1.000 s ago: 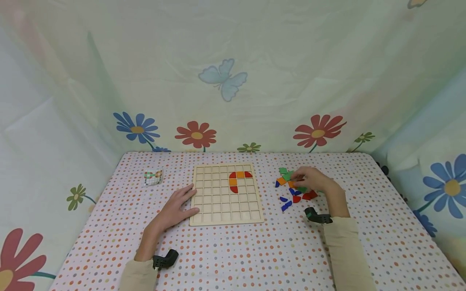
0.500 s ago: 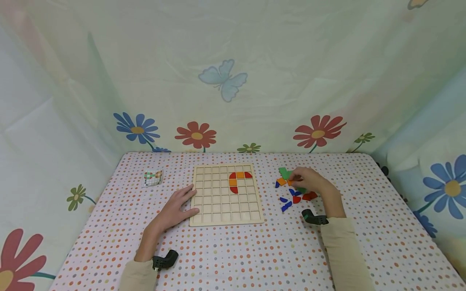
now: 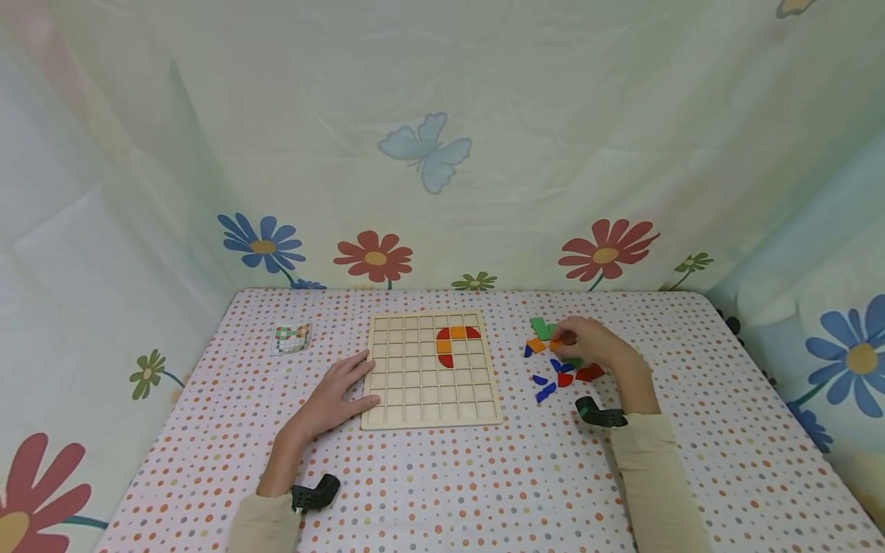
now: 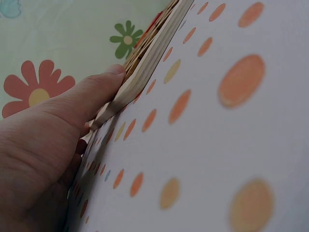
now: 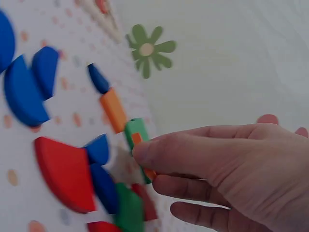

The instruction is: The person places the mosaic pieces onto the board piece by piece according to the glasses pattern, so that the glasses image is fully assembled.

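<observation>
The wooden grid board (image 3: 408, 397) lies flat, with red rounded pieces and orange squares (image 3: 458, 332) set in its upper right cells. My left hand (image 3: 335, 395) rests along the board's left edge, fingers fairly straight; in the left wrist view its thumb (image 4: 96, 89) touches the rim. Over at the pile, my right hand (image 3: 593, 343) pinches an orange square (image 5: 137, 138) between thumb and finger, partly covered by the thumb. Behind that square is a green piece (image 5: 135, 126). Beside the hand lie another orange square (image 3: 535, 346), blue pieces (image 3: 546, 392) and a red quarter-round (image 5: 65, 175).
A small picture card (image 3: 291, 338) with a coloured grid pattern lies left of the board. The dotted tablecloth (image 3: 442, 491) runs back to a flowered curtain (image 3: 311, 169) behind the table.
My right hand has taken hold of an orange square from the pile, and its fingers have shifted slightly. The left hand and the board stay where they were.
</observation>
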Available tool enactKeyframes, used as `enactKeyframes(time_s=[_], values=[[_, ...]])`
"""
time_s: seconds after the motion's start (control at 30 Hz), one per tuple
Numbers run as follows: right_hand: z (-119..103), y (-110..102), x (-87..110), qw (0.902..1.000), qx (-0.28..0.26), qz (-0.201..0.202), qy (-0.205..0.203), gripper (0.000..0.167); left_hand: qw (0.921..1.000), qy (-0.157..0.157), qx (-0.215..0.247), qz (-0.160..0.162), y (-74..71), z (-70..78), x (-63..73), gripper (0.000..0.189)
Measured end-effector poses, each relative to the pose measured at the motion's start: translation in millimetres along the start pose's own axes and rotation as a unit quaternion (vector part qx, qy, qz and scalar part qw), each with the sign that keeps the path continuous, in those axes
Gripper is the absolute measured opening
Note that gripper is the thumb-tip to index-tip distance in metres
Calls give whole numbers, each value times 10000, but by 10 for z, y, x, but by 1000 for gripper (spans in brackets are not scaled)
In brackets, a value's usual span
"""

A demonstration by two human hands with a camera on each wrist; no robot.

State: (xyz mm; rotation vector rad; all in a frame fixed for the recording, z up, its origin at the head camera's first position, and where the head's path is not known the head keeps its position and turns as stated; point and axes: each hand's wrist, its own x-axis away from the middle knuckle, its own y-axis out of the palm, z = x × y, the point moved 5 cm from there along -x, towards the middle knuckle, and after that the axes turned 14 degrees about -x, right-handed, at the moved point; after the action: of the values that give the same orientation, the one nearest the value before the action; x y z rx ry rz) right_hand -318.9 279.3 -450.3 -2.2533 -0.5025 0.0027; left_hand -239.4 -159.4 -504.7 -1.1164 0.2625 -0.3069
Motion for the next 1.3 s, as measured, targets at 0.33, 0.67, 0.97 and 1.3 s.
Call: enactKeyframes(time_s=[0.33,0.67,0.97,1.3], values=[[-366,-59,9,9918,-175,861,-927,27,9999,-48,133,-30,-2,-19,1,74],[-731,418,-219,9813,-213,799,-1738,24,9999,-34,95,-39,10,-29,-7,74],[-904,752,-326,9766,179,750,-2010,21,10000,-52,54,-19,16,-35,-10,74],[-872,887,-378,9792,253,695,-1887,19,10000,-2,-15,40,13,-20,-8,72]])
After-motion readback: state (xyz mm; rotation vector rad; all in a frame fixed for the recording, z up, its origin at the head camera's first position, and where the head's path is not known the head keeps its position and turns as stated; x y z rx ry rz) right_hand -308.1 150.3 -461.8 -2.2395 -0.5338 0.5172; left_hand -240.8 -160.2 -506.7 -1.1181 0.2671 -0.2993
